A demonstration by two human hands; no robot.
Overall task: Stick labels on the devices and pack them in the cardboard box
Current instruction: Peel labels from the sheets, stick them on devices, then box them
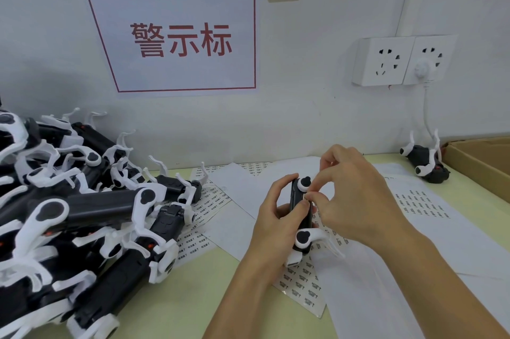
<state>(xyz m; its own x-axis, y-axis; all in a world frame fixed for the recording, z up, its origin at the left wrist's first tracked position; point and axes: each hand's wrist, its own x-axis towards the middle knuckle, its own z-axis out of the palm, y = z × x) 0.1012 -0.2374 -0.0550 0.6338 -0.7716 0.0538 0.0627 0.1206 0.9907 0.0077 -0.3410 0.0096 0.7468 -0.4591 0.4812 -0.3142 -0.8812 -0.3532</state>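
My left hand [271, 217] grips a black device with white clips [301, 218], held upright above the table's middle. My right hand [356, 195] pinches a small label [307, 196] against the device's face, with my left thumb close beside it. A label sheet [303, 280] with rows of small printed labels lies under my hands. The cardboard box [480, 162] stands at the far right, only its corner in view. One device [425, 163] lies on the table right next to the box.
A big heap of black-and-white devices [77, 208] fills the left of the yellow-green table [193, 300]. More label sheets [422, 204] and blank backing papers spread over the middle and right. A wall socket [400, 61] with a plugged cable and a red-lettered sign [179, 34] hang behind.
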